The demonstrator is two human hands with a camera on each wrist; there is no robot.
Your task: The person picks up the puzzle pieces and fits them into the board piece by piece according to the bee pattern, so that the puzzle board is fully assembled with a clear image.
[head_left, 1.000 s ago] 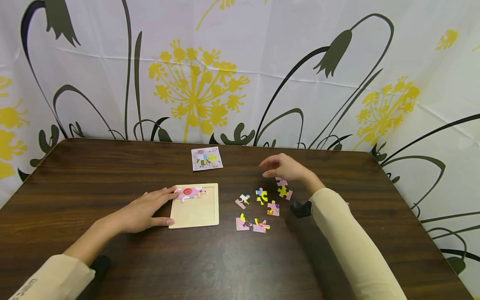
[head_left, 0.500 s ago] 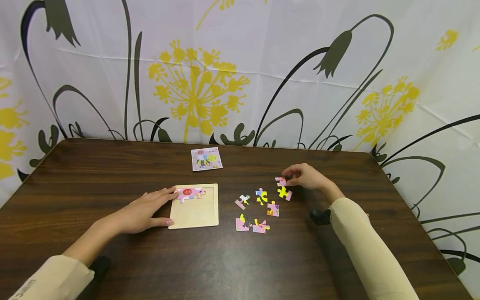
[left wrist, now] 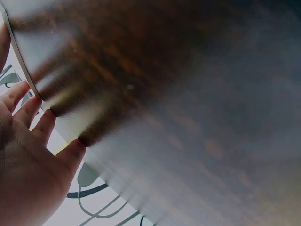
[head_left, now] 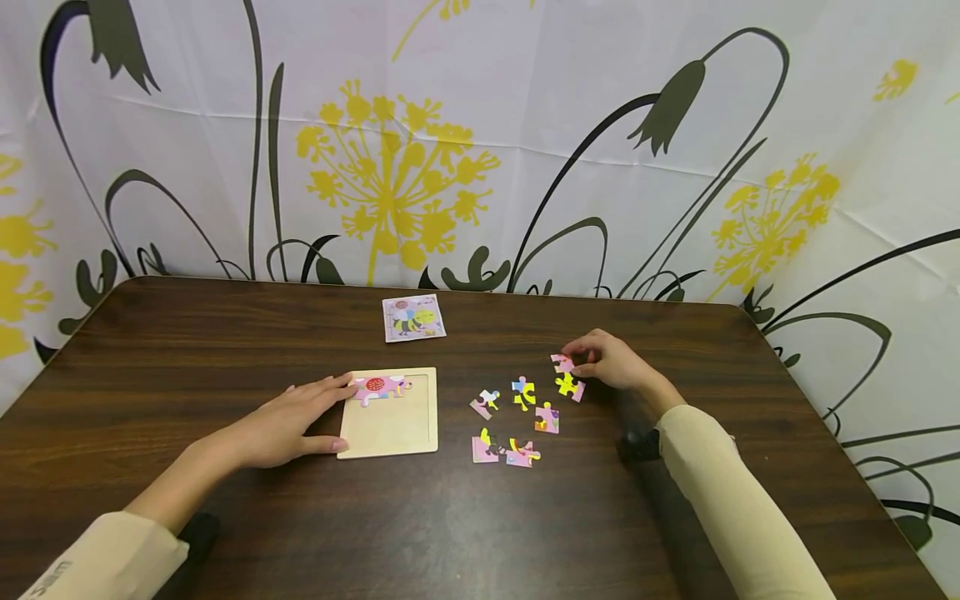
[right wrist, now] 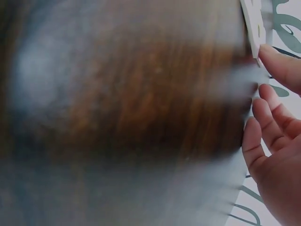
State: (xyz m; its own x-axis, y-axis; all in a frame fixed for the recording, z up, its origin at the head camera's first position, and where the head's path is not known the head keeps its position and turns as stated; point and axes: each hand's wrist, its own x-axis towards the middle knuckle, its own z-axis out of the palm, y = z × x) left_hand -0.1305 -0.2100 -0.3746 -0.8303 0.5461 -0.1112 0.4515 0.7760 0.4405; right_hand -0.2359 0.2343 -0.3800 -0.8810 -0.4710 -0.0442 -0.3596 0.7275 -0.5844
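Note:
My left hand (head_left: 292, 421) lies at the left side of a pale wooden puzzle tray (head_left: 390, 433), its fingers stretched out and touching the frame. Joined pink puzzle pieces (head_left: 381, 387) with a red spotted shape sit along the tray's far side. To the right, my right hand (head_left: 615, 360) pinches a pink puzzle piece (head_left: 561, 363) between thumb and fingers, at table level. Just below it is a yellow-and-pink piece (head_left: 570, 386). In the right wrist view the thumb (right wrist: 282, 68) meets a piece's pale edge (right wrist: 254, 30), while the other fingers curl toward the table.
Several loose puzzle pieces (head_left: 523, 393) are scattered between the tray and my right hand. Behind the tray lies a square picture card (head_left: 414, 318) with a bee on it. A flower-printed cloth (head_left: 480, 150) hangs behind the dark wooden table (head_left: 465, 533).
My right hand has moved right and down from above the pieces, and its fingertips now close on the far pink piece. My left hand and the tray stay put.

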